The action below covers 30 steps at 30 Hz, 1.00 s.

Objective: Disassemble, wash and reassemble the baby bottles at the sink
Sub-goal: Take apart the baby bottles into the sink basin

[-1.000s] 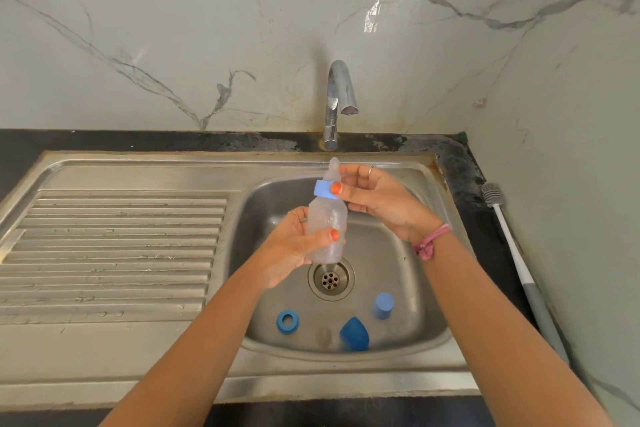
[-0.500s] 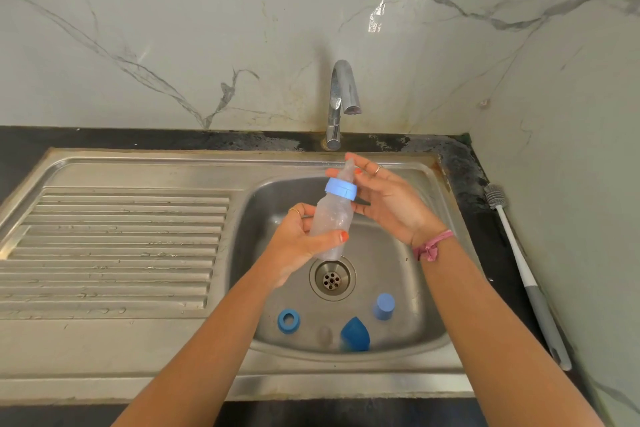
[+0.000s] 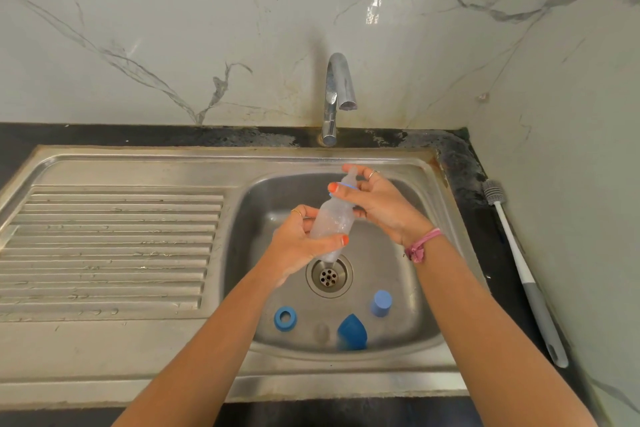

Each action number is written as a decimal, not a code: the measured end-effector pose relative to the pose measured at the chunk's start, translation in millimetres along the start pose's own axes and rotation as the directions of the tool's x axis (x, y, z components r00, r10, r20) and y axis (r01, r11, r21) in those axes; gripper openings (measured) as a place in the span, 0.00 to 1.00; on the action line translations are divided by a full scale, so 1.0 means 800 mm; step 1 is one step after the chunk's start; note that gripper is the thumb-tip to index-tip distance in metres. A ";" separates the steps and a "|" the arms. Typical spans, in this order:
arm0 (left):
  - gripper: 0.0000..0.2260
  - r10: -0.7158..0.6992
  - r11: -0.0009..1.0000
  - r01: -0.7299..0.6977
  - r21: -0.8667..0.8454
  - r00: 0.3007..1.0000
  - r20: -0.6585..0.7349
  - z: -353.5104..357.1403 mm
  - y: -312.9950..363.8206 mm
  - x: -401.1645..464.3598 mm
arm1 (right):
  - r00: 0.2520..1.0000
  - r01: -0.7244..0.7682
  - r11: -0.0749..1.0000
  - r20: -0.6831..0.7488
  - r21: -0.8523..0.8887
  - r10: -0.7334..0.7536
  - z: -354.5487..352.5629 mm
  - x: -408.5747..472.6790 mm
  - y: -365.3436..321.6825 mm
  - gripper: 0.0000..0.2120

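Over the sink basin (image 3: 398, 274) I hold a clear baby bottle (image 3: 334, 220), tilted with its teat toward the tap. My left hand (image 3: 301, 244) grips the bottle's body from below. My right hand (image 3: 375, 199) curls round the blue collar ring (image 3: 347, 186) and clear teat at the top. On the basin floor lie a blue ring (image 3: 285, 319), a dark blue cap (image 3: 352, 332), a light blue cap (image 3: 381, 303) and a clear teat (image 3: 321, 331).
The tap (image 3: 337, 94) stands behind the basin with no water running. The ribbed drainboard (image 3: 110, 246) stretches to the left. A white and grey bottle brush (image 3: 523, 274) lies on the dark counter at the right, beside the marble wall.
My right hand has closed back onto the bottle's blue collar after opening beside it. The bottle has tilted a little more to the right.
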State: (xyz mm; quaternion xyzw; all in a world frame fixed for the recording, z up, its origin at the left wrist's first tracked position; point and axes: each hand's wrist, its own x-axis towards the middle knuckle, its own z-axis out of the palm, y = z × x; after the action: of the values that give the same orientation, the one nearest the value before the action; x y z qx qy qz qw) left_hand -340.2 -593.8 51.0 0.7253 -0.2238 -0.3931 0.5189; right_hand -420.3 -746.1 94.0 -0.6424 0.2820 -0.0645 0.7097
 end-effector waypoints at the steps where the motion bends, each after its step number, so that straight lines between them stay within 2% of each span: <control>1: 0.24 -0.010 1.000 0.010 0.014 1.000 0.011 0.000 -0.003 0.003 | 0.998 0.023 0.999 -0.064 0.029 -0.021 -0.003 0.004 0.003 0.29; 4: 0.25 -0.072 0.996 0.071 0.056 0.997 0.023 -0.002 -0.017 0.012 | 0.957 0.107 0.968 -0.288 0.229 -0.038 -0.027 0.013 0.006 0.23; 6: 0.23 -0.132 0.988 0.131 0.080 0.991 0.010 -0.002 -0.032 0.022 | 0.934 0.122 0.952 -0.356 0.282 -0.014 -0.050 0.018 0.009 0.23; 10: 0.27 -0.273 0.953 0.277 0.121 0.961 -0.050 0.009 -0.069 0.055 | 0.919 0.041 0.962 -0.389 0.269 0.070 -0.075 0.026 0.033 0.26; 14: 0.31 -0.283 0.940 0.309 0.148 0.944 -0.170 0.029 -0.085 0.090 | 0.908 -0.032 0.964 -0.396 0.264 0.139 -0.082 0.031 0.059 0.24; 17: 0.34 -0.334 0.925 0.361 0.119 0.921 -0.198 0.045 -0.087 0.122 | 0.906 -0.073 0.963 -0.387 0.261 0.174 -0.086 0.037 0.075 0.18; 20: 0.37 -0.378 0.897 0.415 0.151 0.898 -0.224 0.058 -0.096 0.155 | 0.900 -0.109 0.960 -0.385 0.259 0.206 -0.092 0.045 0.090 0.19; 25: 0.34 -0.401 0.869 0.461 0.178 0.869 -0.288 0.070 -0.114 0.195 | 0.886 -0.136 0.955 -0.399 0.265 0.236 -0.108 0.063 0.116 0.20; 30: 0.31 -0.326 0.853 0.409 0.324 0.903 -0.281 0.074 -0.127 0.219 | 0.871 -0.166 0.945 -0.407 0.281 0.274 -0.115 0.085 0.138 0.22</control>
State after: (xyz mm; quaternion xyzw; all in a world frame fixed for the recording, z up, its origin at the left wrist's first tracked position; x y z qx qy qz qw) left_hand -292.8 -719.6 -111.4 0.8786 -0.0937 -0.3541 0.3064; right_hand -438.3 -839.2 -33.5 -0.4851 0.4974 -0.1595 0.7014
